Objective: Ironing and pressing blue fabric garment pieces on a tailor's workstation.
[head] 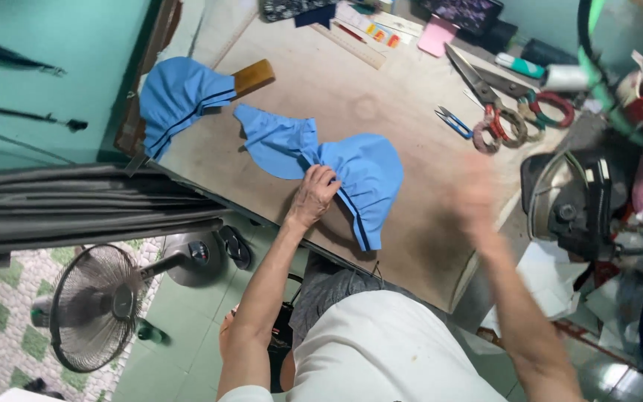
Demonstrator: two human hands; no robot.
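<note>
My left hand [312, 195] presses down on a blue gathered fabric piece [366, 167] with a dark piping stripe, lying on the brown worktable [351, 97]. Its fingers grip the pleated middle of the cloth. My right hand [478, 199] is blurred in the air over the table's right side, between the fabric and a clothes iron [571, 197]; it holds nothing that I can see. A second blue gathered piece [176, 97] lies at the table's far left corner, partly over a wooden block [254, 76].
Large scissors [485, 93], small blue snips [453, 122], a ruler [351, 45] and a pink pad [437, 36] lie along the far side. A floor fan [102, 305] stands below left beside grey folded cloth [76, 208]. Clutter crowds the right edge.
</note>
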